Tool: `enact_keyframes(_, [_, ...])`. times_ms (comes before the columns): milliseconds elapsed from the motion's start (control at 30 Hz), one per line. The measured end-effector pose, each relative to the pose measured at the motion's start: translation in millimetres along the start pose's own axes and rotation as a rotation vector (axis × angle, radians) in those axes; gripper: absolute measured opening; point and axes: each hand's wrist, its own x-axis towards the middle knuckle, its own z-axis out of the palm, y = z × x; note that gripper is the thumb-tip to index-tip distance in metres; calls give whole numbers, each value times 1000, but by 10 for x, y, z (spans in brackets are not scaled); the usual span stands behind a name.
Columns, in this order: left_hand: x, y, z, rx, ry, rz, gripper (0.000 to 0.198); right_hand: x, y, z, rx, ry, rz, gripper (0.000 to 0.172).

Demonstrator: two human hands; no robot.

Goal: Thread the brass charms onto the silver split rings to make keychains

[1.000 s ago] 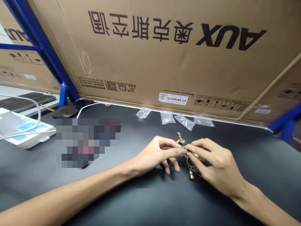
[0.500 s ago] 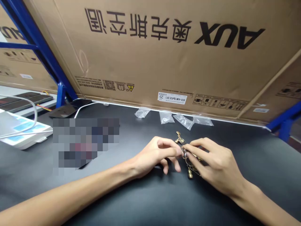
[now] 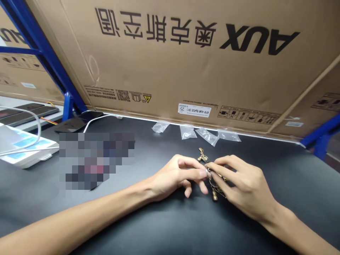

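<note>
Both of my hands meet over the black tabletop (image 3: 164,223), right of centre. Thumb and forefinger of my left hand (image 3: 176,177) pinch a small silver key ring (image 3: 208,173), the other fingers hanging loosely below. My right hand (image 3: 244,182) grips the same ring from the other side, its fingers partly covering a bunch of brass-coloured charms. One gourd-shaped brass charm (image 3: 214,194) dangles beneath the ring. Just behind my fingertips lies another small brass keychain piece (image 3: 202,156) on the table. How the ring's parts join is hidden by my fingers.
Several clear plastic bags (image 3: 188,131) lie along the back edge, against a large cardboard box (image 3: 159,71). On the left are a dark phone (image 3: 78,121), white cables, a white box (image 3: 29,150) and a pixelated area. Blue metal posts (image 3: 50,63) flank the box.
My left fingertips have shifted very slightly at the ring, and the lower fingers have moved a little to the right. The right hand stays almost still.
</note>
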Motion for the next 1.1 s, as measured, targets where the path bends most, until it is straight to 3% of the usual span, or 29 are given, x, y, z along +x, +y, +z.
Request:
enact_keyframes(367, [13, 15, 26, 89, 80, -32, 17, -11, -6, -2, -29, -4, -55, 19])
enact_keyframes(500, [12, 16, 20, 158, 102, -17, 14, -26, 2, 9, 12, -9, -5, 17])
enact_keyframes(633, [-10, -12, 45, 304, 242, 137, 11, 10, -65, 24, 240, -92, 231, 15])
enact_keyframes(800, [-66, -55, 118, 659, 394, 466, 6, 88, -208, 6, 552, -174, 474, 17])
enact_keyframes(1100, [-33, -109, -27, 1106, 325, 719, 18, 142, -237, -63, 900, -293, 638, 31])
